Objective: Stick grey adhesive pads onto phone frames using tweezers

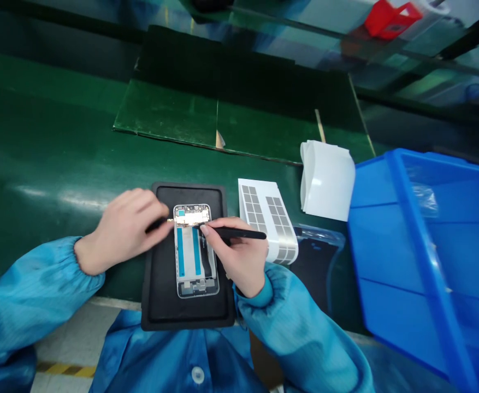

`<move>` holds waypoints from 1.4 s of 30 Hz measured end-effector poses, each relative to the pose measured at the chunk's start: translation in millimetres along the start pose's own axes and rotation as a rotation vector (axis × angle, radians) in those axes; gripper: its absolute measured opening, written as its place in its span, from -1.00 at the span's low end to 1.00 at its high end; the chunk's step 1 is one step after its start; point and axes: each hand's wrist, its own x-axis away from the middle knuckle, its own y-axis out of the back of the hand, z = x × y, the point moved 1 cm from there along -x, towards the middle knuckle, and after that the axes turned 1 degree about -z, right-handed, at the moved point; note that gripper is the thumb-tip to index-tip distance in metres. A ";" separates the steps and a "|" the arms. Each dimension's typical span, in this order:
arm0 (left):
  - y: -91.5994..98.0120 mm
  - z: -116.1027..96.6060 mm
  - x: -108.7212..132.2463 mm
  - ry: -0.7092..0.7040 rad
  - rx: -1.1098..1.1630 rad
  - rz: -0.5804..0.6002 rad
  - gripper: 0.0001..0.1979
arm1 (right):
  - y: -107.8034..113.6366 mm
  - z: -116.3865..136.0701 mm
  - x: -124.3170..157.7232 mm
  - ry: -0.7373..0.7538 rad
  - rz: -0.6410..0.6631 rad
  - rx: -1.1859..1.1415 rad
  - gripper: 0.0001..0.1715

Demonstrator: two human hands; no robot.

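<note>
The table [46, 153] is covered by a green mat, with a sheet of green card [169, 109] lying toward its far edge. A blue bin [411, 229] stands at the right edge. A black tray [185, 317] sits at the near edge, left of center, and a phone frame [196, 262] lies upright on it, lengthwise from the person.

State of assembly: two blue strips [181, 251] lie along the frame's exposed back, and a gold-toned board [192, 215] occupies its far end. Right of the tray, a white sheet [266, 215] carries rows of grey pads, and a white roll [327, 180] rests near the bin. A clear bag [317, 262] lies below the white sheet.

Hand pose: both forearms, in blue sleeves, reach in from the near edge. The left hand [128, 229] lies across the frame's far end, its fingers [143, 204] curled together on a dark tool [155, 224], which is partly hidden. The right hand [235, 251] holds a slim black tool [239, 233] like a pen, with its fingers [212, 224] clamped on the shank and its tip at the board.
</note>
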 end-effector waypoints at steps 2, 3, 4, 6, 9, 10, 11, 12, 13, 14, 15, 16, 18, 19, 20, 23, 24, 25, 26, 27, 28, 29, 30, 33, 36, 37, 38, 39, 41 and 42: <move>2.7 -3.3 3.5 0.281 -0.130 0.101 -0.66 | -0.6 -0.8 -1.4 -0.009 -0.015 -0.035 -0.95; 2.9 -6.4 5.2 0.381 -0.169 0.194 -0.63 | -1.0 -1.6 -1.9 -0.018 -0.018 -0.053 -0.94; 2.4 -10.1 6.5 0.451 -0.189 0.285 -0.62 | -1.5 -2.7 -2.3 -0.029 -0.020 -0.071 -0.94; 0.3 -17.4 7.8 0.547 -0.203 0.398 -0.61 | -2.6 -5.3 -2.3 -0.049 -0.020 -0.111 -0.92; -1.4 -22.1 8.0 0.619 -0.232 0.454 -0.58 | -3.9 -9.2 -1.4 -0.027 -0.021 -0.165 -0.90; -0.6 -20.4 8.6 0.633 -0.242 0.462 -0.57 | -4.0 -10.0 -1.2 0.005 -0.021 -0.176 -0.90; 1.0 -16.7 9.8 0.647 -0.254 0.466 -0.56 | -4.0 -10.5 -1.1 0.046 -0.018 -0.185 -0.91; 3.8 -10.6 11.9 0.661 -0.267 0.466 -0.55 | -3.9 -10.7 -1.2 0.090 -0.019 -0.193 -0.93; 7.8 -2.1 14.9 0.679 -0.283 0.464 -0.55 | -3.7 -10.7 -1.4 0.135 -0.021 -0.200 -0.95; 13.2 8.6 18.8 0.702 -0.301 0.463 -0.55 | -3.6 -10.5 -1.8 0.176 -0.024 -0.205 -0.97; 20.2 21.1 23.3 0.731 -0.321 0.463 -0.55 | -3.5 -10.3 -2.2 0.211 -0.028 -0.209 -0.98; 29.0 34.7 28.1 0.769 -0.340 0.464 -0.55 | -3.7 -10.1 -2.7 0.241 -0.031 -0.210 -0.98; 51.3 61.9 36.1 0.847 -0.384 0.452 -0.58 | -4.7 -9.9 -3.5 0.286 -0.024 -0.203 -0.97; 64.2 73.3 38.5 0.885 -0.414 0.430 -0.59 | -5.5 -9.9 -3.7 0.307 -0.011 -0.196 -0.96; 77.1 82.2 39.2 0.920 -0.449 0.393 -0.62 | -6.3 -10.0 -3.8 0.329 0.002 -0.188 -0.96; 104.6 87.6 30.8 0.980 -0.548 0.210 -0.64 | -8.9 -10.6 -3.4 0.413 0.038 -0.162 -0.94; 106.5 82.1 24.9 0.975 -0.561 0.144 -0.63 | -9.7 -10.9 -3.1 0.443 0.047 -0.148 -0.93; 103.7 73.6 17.6 0.956 -0.559 0.088 -0.62 | -10.5 -11.3 -2.9 0.473 0.058 -0.130 -0.92; 96.3 63.0 9.2 0.926 -0.540 0.046 -0.62 | -11.3 -11.5 -2.7 0.502 0.073 -0.104 -0.91; 84.7 51.1 -0.3 0.876 -0.501 0.030 -0.63 | -12.2 -11.6 -2.7 0.530 0.094 -0.072 -0.90; 69.8 39.0 -11.0 0.813 -0.448 0.031 -0.66 | -13.2 -11.4 -2.8 0.556 0.118 -0.034 -0.90; 53.1 27.5 -22.5 0.748 -0.390 0.040 -0.69 | -14.2 -11.0 -3.1 0.582 0.147 0.010 -0.90; 35.7 17.4 -34.7 0.681 -0.330 0.050 -0.73 | -15.1 -10.2 -3.6 0.606 0.177 0.055 -0.91; -9.3 -2.3 -71.9 0.522 -0.185 0.047 -0.77 | -17.4 -6.6 -5.2 0.658 0.254 0.185 -0.88; -36.0 -8.8 -103.0 0.416 -0.076 0.020 -0.80 | -18.5 -4.5 -7.1 0.649 0.285 0.261 -0.86; -41.6 -9.0 -110.8 0.390 -0.050 0.009 -0.80 | -18.7 -4.8 -7.9 0.633 0.291 0.272 -0.85; -46.1 -8.7 -117.1 0.367 -0.031 -0.003 -0.80 | -18.9 -5.5 -8.8 0.614 0.295 0.277 -0.85; -50.0 -7.8 -121.7 0.349 -0.017 -0.013 -0.81 | -19.1 -6.6 -9.7 0.592 0.294 0.278 -0.85; -56.1 -5.2 -126.6 0.321 -0.002 -0.029 -0.83 | -19.2 -9.4 -11.5 0.543 0.287 0.272 -0.86; -58.4 -3.8 -127.2 0.310 0.002 -0.034 -0.85 | -19.3 -10.8 -12.3 0.515 0.285 0.266 -0.87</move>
